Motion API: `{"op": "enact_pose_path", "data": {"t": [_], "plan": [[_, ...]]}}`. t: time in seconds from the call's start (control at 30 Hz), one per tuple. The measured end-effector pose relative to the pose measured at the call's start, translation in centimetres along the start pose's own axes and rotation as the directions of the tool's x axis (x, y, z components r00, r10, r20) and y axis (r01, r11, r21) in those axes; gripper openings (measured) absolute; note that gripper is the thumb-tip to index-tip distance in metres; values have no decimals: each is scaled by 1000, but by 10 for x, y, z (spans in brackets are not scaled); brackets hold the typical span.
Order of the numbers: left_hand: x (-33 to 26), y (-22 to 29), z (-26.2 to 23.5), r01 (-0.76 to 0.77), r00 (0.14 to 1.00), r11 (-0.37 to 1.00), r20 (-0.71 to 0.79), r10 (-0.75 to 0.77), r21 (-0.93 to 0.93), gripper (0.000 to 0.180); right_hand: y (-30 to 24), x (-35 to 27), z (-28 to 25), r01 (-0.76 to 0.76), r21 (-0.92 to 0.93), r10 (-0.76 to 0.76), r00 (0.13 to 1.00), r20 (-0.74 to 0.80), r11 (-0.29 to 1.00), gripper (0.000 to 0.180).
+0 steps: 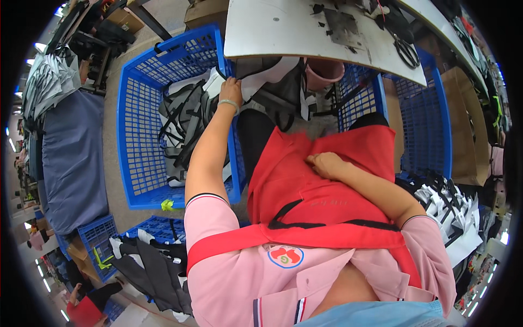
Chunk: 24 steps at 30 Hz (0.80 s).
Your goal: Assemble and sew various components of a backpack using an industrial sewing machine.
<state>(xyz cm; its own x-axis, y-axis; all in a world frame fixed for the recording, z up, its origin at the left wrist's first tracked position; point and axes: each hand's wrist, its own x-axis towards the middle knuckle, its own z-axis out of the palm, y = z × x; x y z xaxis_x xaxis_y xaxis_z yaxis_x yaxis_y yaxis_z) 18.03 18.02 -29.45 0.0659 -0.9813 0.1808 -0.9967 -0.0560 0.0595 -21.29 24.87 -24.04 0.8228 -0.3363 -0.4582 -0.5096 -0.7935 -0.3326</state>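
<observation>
A large blue crate [139, 136] sits under and left of the left hand [231, 90], holding a heap of grey and white fabric pieces with black straps [185, 125]. The left hand pinches a white fabric piece [261, 79] at the crate's rim. The right hand [325, 163] rests loosely curled, empty, on the red apron [305, 191].

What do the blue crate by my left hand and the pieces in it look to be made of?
The crate looks like rigid moulded plastic: an even lattice of holes and a slight sheen. The pieces inside look like soft fabric, grey and white with black straps, since they fold and slump; the exact cloth cannot be told. The left hand touches a white piece.
</observation>
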Motion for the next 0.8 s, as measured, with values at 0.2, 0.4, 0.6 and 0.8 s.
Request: {"op": "enact_pose_path", "data": {"t": [0.2, 0.4, 0.6, 0.8], "plan": [[25, -20, 9, 177, 953, 983, 238, -186, 58, 33, 4, 1, -2, -43, 33, 42, 999, 17, 999, 34], [36, -37, 5, -105, 846, 924, 522, -112, 369, 28, 5, 2, -1, -47, 54, 44, 998, 53, 997, 35], [-4, -53, 5, -304, 945, 830, 258, 201, 468, 25, -4, 8, -15, 19, 92, -18, 1000, -4, 996, 34], [-26, -22, -47, -387, 884, 874, 387, 261, 294, 18, 9, -5, -43, 4, 187, 8, 998, -61, 982, 36]]}}
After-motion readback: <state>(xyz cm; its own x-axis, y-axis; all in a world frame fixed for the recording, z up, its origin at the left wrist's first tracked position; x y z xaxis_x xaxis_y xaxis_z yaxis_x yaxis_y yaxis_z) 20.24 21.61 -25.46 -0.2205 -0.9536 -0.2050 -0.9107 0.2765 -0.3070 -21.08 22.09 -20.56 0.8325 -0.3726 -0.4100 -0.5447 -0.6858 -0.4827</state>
